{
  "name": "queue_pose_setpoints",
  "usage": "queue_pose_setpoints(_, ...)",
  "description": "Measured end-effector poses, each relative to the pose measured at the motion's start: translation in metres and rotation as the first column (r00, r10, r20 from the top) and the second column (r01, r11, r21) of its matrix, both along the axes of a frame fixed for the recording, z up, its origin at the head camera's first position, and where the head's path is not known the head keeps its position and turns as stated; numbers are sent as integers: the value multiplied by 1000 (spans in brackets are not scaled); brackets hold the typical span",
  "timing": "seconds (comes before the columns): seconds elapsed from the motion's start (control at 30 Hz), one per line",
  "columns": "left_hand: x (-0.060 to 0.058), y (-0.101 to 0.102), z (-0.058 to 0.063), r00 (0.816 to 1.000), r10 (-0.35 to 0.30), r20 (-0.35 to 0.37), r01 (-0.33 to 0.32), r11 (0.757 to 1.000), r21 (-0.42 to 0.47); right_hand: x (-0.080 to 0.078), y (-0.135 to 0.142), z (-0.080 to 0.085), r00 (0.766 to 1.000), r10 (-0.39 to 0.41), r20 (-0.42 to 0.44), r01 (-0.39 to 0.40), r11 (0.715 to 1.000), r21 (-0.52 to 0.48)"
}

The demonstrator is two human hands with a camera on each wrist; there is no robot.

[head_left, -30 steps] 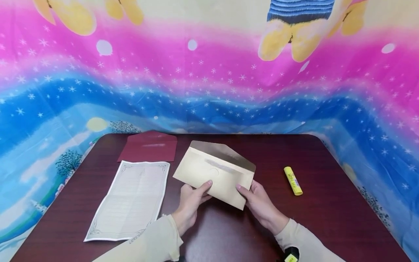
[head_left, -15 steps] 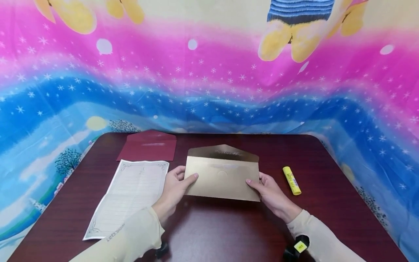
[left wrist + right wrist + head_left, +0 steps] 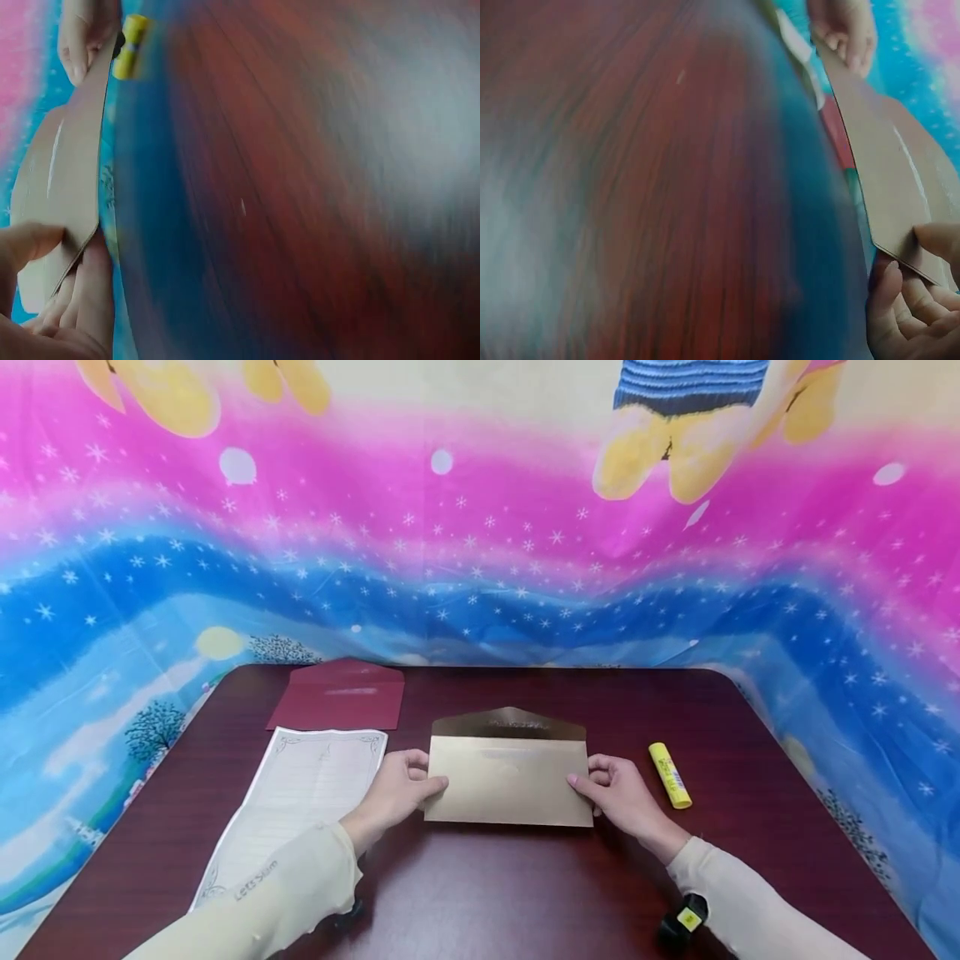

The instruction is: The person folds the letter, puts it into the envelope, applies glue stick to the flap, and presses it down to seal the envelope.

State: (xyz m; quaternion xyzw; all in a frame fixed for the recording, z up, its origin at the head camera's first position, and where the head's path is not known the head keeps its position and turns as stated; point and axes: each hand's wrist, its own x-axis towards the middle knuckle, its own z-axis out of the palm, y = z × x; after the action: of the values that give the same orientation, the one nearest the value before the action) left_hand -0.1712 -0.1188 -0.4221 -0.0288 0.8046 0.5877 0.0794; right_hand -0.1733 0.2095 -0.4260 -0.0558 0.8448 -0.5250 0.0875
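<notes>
A gold envelope (image 3: 510, 785) is held level over the middle of the table, its pointed flap (image 3: 513, 725) raised away from the person. The left hand (image 3: 397, 789) pinches its left end, thumb on the front face and fingers behind. At the other end the right hand (image 3: 626, 793) pinches it the same way. Both wrist views show the envelope (image 3: 75, 157) gripped between thumb and fingers at its two ends. A shiny streak crosses the inside of the flap.
Left of the envelope lies a bordered sheet of lined paper (image 3: 300, 810), partly under the left sleeve. Behind it is a dark red envelope (image 3: 345, 697) with its flap up. A yellow glue stick (image 3: 670, 775) lies right of the right hand. A printed cloth hangs behind the table.
The gold envelope was tilted down to the right and is now level and a little lower. The left hand shifted from its bottom edge to its left end.
</notes>
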Motion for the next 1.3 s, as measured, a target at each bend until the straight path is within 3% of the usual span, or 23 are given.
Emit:
queue_pose_setpoints(0.17,-4,-3,-2,996,-91,4,91,978,-189,-4,3,-5,998,28,-53,-20,989,148)
queue_pose_setpoints(0.37,-8,-3,-1,991,-137,9,126,886,-446,-5,3,-10,997,42,-65,-27,977,211)
queue_pose_setpoints(0.53,-10,-3,-3,988,-155,21,141,824,-549,-7,1,-13,995,42,-91,-13,953,304)
queue_pose_setpoints(0.73,-10,-3,-8,982,-187,-28,122,739,-662,-11,-2,-16,990,44,-136,20,899,438)
queue_pose_setpoints(0.93,-9,0,-8,974,-224,-40,123,665,-737,-12,-3,-15,993,26,-119,43,837,545)
queue_pose_setpoints(1.1,-12,0,-11,972,-228,-49,113,642,-759,-14,-5,-13,994,49,-97,20,795,606)
queue_pose_setpoints(1.3,-15,-1,-15,970,-235,-60,109,646,-755,-15,-5,-12,993,74,-95,7,753,658)
